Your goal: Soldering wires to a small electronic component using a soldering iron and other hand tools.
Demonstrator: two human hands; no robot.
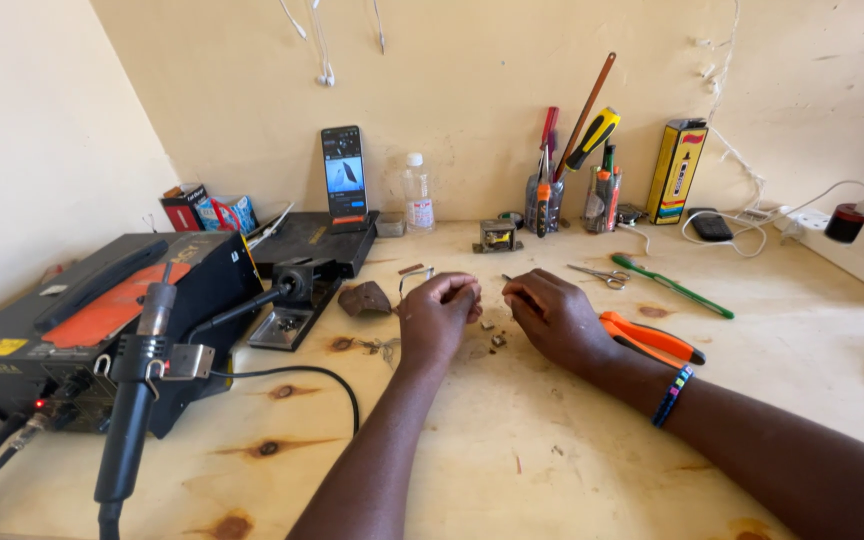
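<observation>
Bare forearms, one beaded wristband

Both arms are uncovered with no sleeves in view. The left hand wears nothing; the right hand has a narrow beaded bracelet at the wrist, patterned in blue, black, white and red-green bands.

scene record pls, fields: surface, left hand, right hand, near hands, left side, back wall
surface: wooden bench
left hand: left hand curled, fingertips pinching something too small to tell
right hand: right hand curled, close to left, contents hidden
near hands: small bits; orange-handled pliers; scissors; green toothbrush
left side: rework station, hot-air wand
back wall: phone, tool cups
</observation>
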